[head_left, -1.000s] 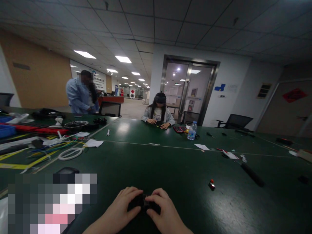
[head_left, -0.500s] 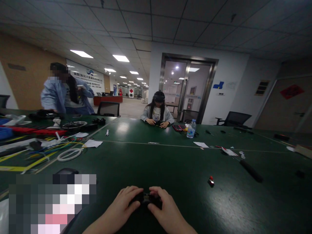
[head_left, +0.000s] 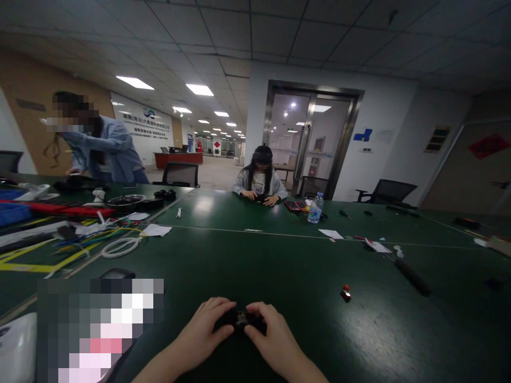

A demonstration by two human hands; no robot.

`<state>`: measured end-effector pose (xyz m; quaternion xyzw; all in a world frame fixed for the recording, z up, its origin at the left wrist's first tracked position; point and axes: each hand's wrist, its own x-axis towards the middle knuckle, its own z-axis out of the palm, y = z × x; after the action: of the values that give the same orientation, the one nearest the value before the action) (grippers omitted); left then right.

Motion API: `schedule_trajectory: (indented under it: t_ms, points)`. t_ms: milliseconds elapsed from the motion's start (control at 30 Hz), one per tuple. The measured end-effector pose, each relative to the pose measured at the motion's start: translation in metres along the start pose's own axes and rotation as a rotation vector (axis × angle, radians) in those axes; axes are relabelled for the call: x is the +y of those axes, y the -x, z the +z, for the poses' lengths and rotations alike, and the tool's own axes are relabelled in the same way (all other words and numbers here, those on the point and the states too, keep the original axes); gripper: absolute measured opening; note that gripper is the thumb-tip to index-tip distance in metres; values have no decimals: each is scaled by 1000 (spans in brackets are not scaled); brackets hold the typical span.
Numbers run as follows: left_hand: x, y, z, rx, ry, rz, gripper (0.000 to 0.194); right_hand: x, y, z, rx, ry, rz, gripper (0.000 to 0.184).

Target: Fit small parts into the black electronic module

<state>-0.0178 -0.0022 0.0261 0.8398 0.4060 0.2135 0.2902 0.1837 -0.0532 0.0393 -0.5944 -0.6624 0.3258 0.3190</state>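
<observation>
Between my two hands, low in the view, is a small black object with a shiny, metallic-looking middle part; I cannot make out its kind. My left hand grips its left end, thumb in front and fingers curled over the far side. On the right end, my right hand has the same kind of grip. Both palms hide much of the object. To the right of my hands, a small red-and-silver item lies apart on the green table.
Cables, a white coil and blue bins crowd the left side. A water bottle stands by a seated person. A black-handled tool lies at right. Another person leans over the table's far left.
The standing person at the left has bent further left, with an arm raised across. My view has shifted slightly. My hands keep hold of the black object.
</observation>
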Motion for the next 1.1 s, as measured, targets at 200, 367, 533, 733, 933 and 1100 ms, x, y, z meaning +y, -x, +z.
schedule_trajectory:
  t_ms: [200, 367, 533, 733, 933, 1100]
  points:
    - [7, 1, -5, -12, -6, 11, 36, -2, 2, -2, -1, -1, -43, 31]
    - [4, 1, -4, -9, 1, 12, 35, -2, 3, -3, -11, 16, -39, 32]
    - [1, 1, -3, 10, 2, 18, 34, -4, 6, -4, -12, 19, -39, 31]
    - [1, 2, -3, 6, -5, 29, 32, -4, 5, -5, -10, 16, -49, 29]
    - [3, 3, -4, 3, 1, 21, 33, -3, 5, -4, -20, 13, -46, 30]
    - [6, 3, -6, -2, 4, 15, 32, -7, 6, -6, -37, 14, -52, 29]
